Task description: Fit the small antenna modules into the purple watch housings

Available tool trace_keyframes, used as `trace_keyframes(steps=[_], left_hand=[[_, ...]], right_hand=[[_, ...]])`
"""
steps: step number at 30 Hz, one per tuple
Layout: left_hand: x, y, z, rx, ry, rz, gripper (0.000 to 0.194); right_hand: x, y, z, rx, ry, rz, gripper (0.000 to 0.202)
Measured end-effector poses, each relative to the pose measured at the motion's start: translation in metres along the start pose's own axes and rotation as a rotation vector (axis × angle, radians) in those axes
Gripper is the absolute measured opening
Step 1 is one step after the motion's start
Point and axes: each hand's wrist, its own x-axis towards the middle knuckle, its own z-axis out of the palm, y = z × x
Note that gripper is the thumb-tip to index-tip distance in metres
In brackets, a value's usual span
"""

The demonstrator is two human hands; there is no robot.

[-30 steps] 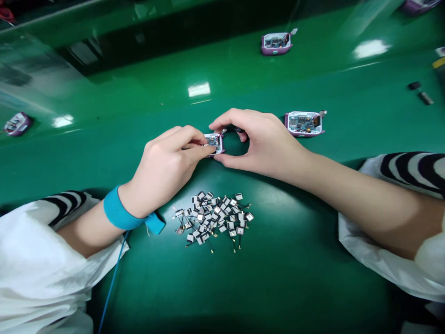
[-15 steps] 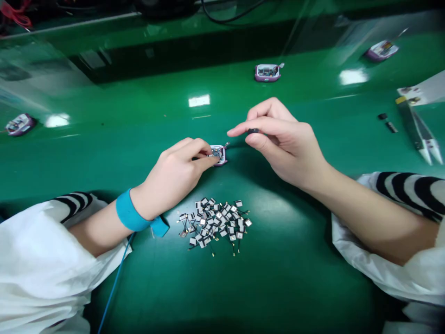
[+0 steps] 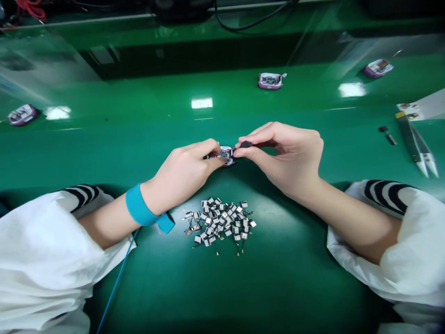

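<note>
My left hand (image 3: 189, 171) pinches a small purple-and-white device housing (image 3: 227, 154) by its left side; a circuit board shows inside its open top. At the housing's right edge, my right hand (image 3: 287, 150) holds a small black piece (image 3: 246, 144) between thumb and index finger. Its exact kind is hard to make out, and its tip end is partly hidden by the fingers. Below the hands lies a pile of small square parts (image 3: 222, 221), grey-white and black, with short black leads ending in gold-coloured tips.
Similar open housings sit at the back middle (image 3: 270, 81), back right (image 3: 378, 68) and far left (image 3: 23, 114). Tweezers (image 3: 417, 141) lie at right, beside a small black cylindrical part (image 3: 391, 139). A blue wrist strap (image 3: 141, 206) with its cord (image 3: 120, 273) runs off my left wrist.
My right hand has moved down and left, bringing the black piece to the housing's right edge. My left hand still holds the housing, which appears slightly further right as the view shifted.
</note>
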Motion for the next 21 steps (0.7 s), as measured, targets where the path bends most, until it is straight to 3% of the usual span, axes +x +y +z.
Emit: trace_keyframes(steps=[14, 21], left_hand=[[-0.0001, -0.0007, 0.0005, 0.082, 0.016, 0.041, 0.031], [-0.0001, -0.0008, 0.0002, 0.083, 0.041, 0.043, 0.029]], right_hand=[[-0.0013, -0.0039, 0.0019, -0.146, -0.068, -0.110, 0.006], [-0.0038, -0.0039, 0.0068, -0.152, -0.043, -0.133, 0.010]])
